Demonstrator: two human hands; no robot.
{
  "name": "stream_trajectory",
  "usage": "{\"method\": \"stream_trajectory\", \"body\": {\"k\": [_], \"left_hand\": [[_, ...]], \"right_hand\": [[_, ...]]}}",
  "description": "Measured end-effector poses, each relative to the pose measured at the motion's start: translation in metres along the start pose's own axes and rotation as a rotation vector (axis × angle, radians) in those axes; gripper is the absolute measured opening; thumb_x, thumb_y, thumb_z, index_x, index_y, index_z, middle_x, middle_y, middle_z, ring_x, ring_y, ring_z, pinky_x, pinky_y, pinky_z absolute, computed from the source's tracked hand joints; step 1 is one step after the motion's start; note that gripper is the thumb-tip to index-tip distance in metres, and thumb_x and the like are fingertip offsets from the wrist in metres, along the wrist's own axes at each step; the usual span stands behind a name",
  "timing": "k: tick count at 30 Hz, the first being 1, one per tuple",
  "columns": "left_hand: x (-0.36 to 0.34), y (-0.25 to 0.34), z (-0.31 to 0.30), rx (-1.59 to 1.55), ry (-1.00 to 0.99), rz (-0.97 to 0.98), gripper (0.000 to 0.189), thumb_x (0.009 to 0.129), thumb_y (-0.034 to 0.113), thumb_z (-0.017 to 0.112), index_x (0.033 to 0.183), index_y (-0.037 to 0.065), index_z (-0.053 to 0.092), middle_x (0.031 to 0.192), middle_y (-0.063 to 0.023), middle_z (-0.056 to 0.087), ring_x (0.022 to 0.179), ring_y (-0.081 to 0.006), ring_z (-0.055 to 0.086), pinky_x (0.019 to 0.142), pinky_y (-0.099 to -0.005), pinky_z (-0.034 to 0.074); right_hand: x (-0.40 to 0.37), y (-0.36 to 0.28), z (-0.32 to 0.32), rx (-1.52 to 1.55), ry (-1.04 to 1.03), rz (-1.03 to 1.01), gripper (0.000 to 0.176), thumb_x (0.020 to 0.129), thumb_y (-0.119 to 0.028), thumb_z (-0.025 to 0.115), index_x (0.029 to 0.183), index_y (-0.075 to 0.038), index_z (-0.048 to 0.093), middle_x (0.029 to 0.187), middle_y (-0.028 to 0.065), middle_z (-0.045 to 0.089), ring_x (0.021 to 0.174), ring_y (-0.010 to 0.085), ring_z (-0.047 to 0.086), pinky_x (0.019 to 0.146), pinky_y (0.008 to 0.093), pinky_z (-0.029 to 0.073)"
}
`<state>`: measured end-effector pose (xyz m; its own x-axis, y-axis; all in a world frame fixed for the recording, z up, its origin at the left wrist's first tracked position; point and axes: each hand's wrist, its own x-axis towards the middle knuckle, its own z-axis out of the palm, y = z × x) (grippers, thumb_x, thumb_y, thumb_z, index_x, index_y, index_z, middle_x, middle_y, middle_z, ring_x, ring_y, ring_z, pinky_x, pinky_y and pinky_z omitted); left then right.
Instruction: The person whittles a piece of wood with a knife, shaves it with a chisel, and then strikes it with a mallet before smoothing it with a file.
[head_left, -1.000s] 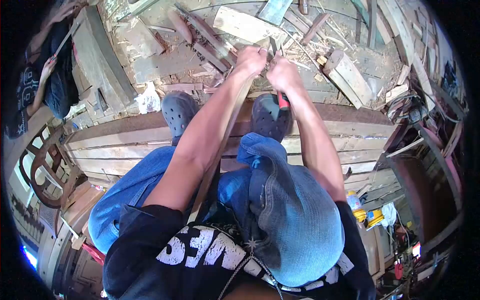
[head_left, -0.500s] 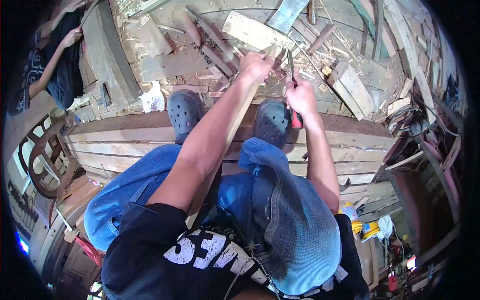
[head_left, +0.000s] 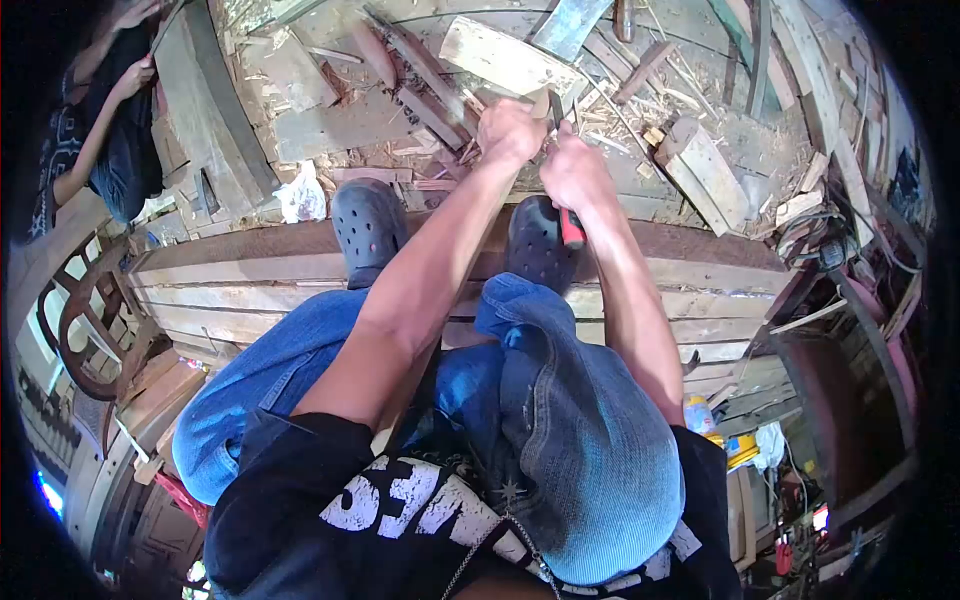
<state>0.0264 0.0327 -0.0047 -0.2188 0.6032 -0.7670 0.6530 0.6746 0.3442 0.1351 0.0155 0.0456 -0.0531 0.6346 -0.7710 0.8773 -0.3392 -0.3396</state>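
My left hand is closed on the far end of a long, thin wooden strip, which runs back under my left forearm toward my lap. My right hand grips a knife by its red handle; the dark blade points away from me, close beside the fingers of my left hand. The two hands are close together above the littered floor. Where the blade meets the strip is too small to make out.
Ahead lie a pale board, a wood block and scattered shavings. My dark clogs rest at the stacked planks. Another person sits at the upper left beside a thick beam.
My right hand has moved left and slightly toward me with the knife, closer to my left hand. My left hand has barely moved.
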Motion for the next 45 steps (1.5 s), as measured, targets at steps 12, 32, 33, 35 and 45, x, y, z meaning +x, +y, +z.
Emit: {"method": "stream_trajectory", "body": {"k": [12,32,33,35,45], "left_hand": [[0.006,-0.019,-0.003,-0.348,-0.16,0.039,0.038,0.083,0.038,0.068,0.104,0.007,0.071,0.083,-0.0108,0.071,0.071,-0.0191,0.066,0.069,-0.0305,0.054],[-0.001,-0.031,0.007,-0.829,-0.31,-0.085,0.025,0.092,0.02,0.062,0.106,0.0,0.068,0.074,-0.0066,0.064,0.052,-0.0115,0.054,0.043,-0.0253,0.044],[-0.005,-0.027,0.002,-0.805,-0.31,-0.096,0.025,0.092,0.02,0.062,0.106,0.0,0.068,0.075,-0.0061,0.065,0.054,-0.0117,0.055,0.044,-0.0254,0.044],[-0.007,-0.025,-0.002,-0.78,-0.31,-0.106,0.025,0.092,0.019,0.061,0.107,0.0,0.068,0.076,-0.0057,0.065,0.056,-0.0118,0.055,0.045,-0.0255,0.045],[-0.005,-0.025,0.004,-0.732,-0.228,-0.009,0.029,0.087,0.024,0.067,0.084,-0.004,0.068,0.066,-0.0099,0.064,0.052,-0.0143,0.058,0.044,-0.0283,0.047]], "right_hand": [[0.018,0.016,0.003,0.133,0.005,-0.053,0.04,0.09,-0.018,0.044,0.122,0.005,0.049,0.095,0.0308,0.063,0.091,0.0423,0.064,0.085,0.048,0.05],[-0.004,-0.014,-0.025,0.08,-0.167,0.01,0.05,0.091,-0.013,0.044,0.135,0.009,0.037,0.085,0.0269,0.066,0.058,0.0265,0.068,0.066,0.0384,0.055],[0.004,-0.007,-0.017,0.028,-0.135,-0.015,0.049,0.091,-0.013,0.044,0.135,0.009,0.037,0.086,0.0275,0.065,0.059,0.0269,0.068,0.067,0.0387,0.055],[0.011,-0.002,-0.008,-0.024,-0.104,-0.04,0.049,0.091,-0.012,0.043,0.134,0.01,0.037,0.087,0.0282,0.065,0.061,0.0272,0.068,0.069,0.0389,0.055],[0.016,-0.022,-0.014,-0.051,-0.141,0.094,0.05,0.092,-0.027,0.048,0.124,0.012,0.044,0.101,0.0299,0.064,0.098,0.0432,0.063,0.087,0.0444,0.052]]}}
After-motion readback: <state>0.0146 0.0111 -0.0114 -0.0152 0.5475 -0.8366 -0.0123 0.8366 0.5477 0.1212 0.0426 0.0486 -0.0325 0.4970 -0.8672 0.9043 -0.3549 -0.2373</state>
